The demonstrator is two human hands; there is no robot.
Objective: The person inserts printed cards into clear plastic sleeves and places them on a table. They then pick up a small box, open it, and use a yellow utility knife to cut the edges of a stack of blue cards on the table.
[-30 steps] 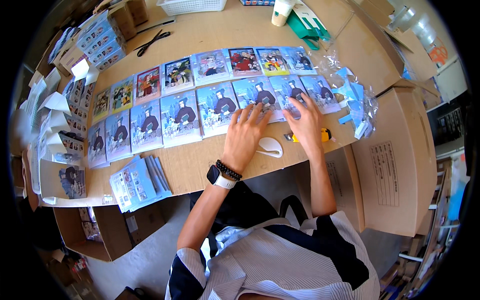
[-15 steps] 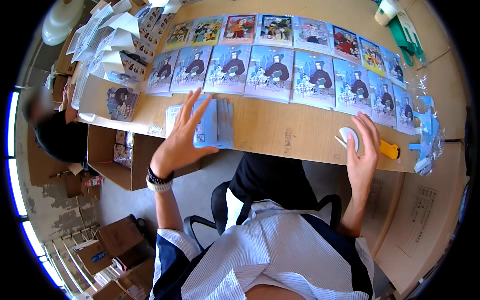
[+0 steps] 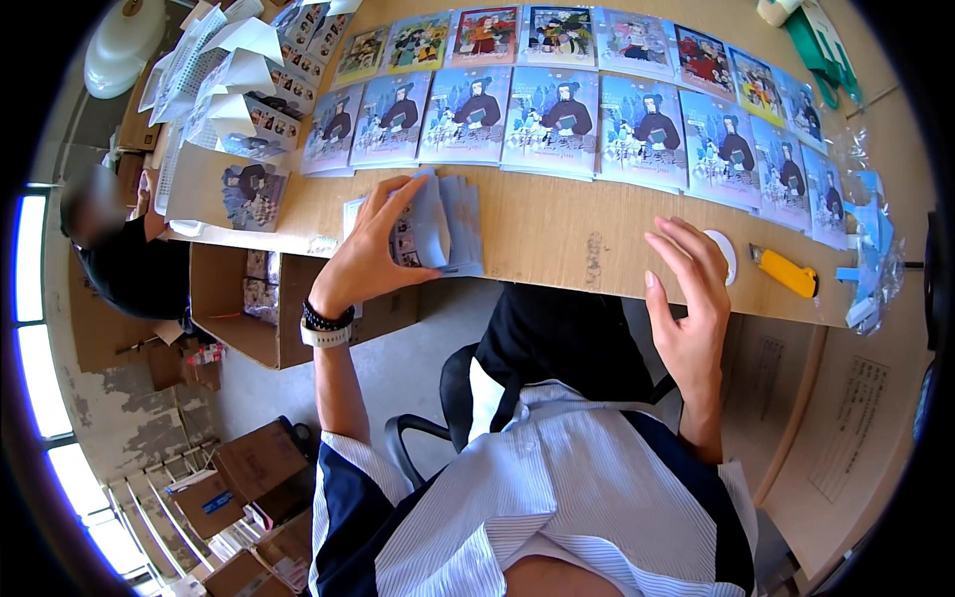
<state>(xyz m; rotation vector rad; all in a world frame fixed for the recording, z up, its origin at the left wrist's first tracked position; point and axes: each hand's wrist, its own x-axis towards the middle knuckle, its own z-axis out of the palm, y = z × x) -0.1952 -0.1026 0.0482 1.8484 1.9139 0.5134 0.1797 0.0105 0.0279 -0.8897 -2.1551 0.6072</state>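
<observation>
My left hand (image 3: 360, 257), with a dark beaded bracelet and a pale band at the wrist, is closed around the near end of a loose stack of light-blue printed cards (image 3: 462, 224) at the table's front edge. Its thumb presses the right side of the top cards, and its fingers reach over the far left side. My right hand (image 3: 693, 303) hovers at the front edge, fingers apart and holding nothing. Just beyond it lies a white rounded object (image 3: 725, 256), partly covered by the fingers. A yellow utility knife (image 3: 786, 271) rests to its right.
Overlapping blue picture booklets (image 3: 552, 124) form a row across the table, with mixed-colour ones (image 3: 562, 40) behind. Folded printed sheets (image 3: 264, 95) pile up at the left. An open carton (image 3: 298, 333) stands below the edge. Another person (image 3: 124, 254) is at far left.
My left hand has closed from a spread pose onto the card stack. My right hand has moved slightly left, away from the knife. The view has shifted a little.
</observation>
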